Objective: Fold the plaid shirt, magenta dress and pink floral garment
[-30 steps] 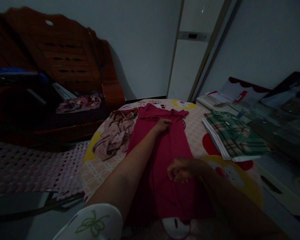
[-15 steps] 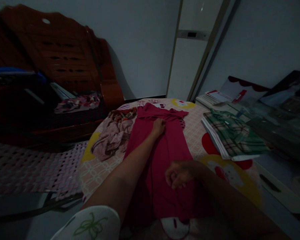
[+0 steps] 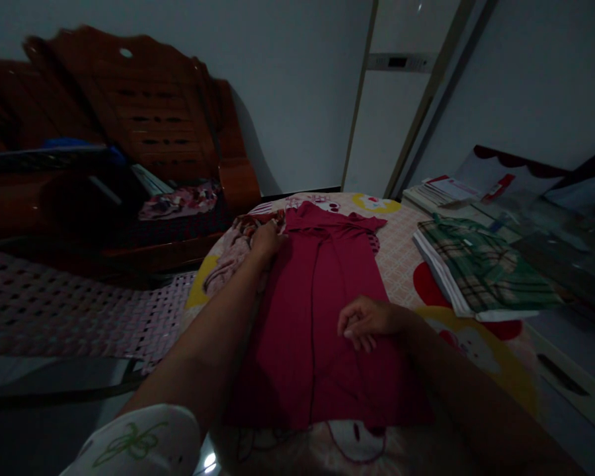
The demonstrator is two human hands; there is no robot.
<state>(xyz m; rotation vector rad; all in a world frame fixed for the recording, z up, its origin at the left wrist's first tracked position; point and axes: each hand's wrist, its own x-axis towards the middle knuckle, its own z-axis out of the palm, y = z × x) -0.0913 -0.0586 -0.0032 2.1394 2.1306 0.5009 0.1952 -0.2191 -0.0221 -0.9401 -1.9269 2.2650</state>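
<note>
A magenta garment (image 3: pixel 290 330) lies spread lengthwise on a round table, its gathered top at the far end and a dark line down its middle. My left hand (image 3: pixel 268 243) is at its upper left edge, fingers closed on the cloth there; the fingertips are partly hidden. Beside that hand, a crumpled pinkish-brown cloth (image 3: pixel 228 259) is partly covered by my left arm. Over the garment's right half, my right hand (image 3: pixel 367 320) holds nothing, its fingers loosely bent and apart.
A patterned cloth (image 3: pixel 401 244) covers the table. Folded clothes with a green plaid piece (image 3: pixel 480 264) lie at the right, near papers (image 3: pixel 446 192). A carved wooden seat (image 3: pixel 163 125) stands back left, a woven chair (image 3: pixel 129 317) nearer. A tall white appliance (image 3: pixel 391 119) stands behind.
My left hand has moved from the garment's upper middle to its left edge. The right hand has risen slightly, its fingers looser. The view has shifted left.
</note>
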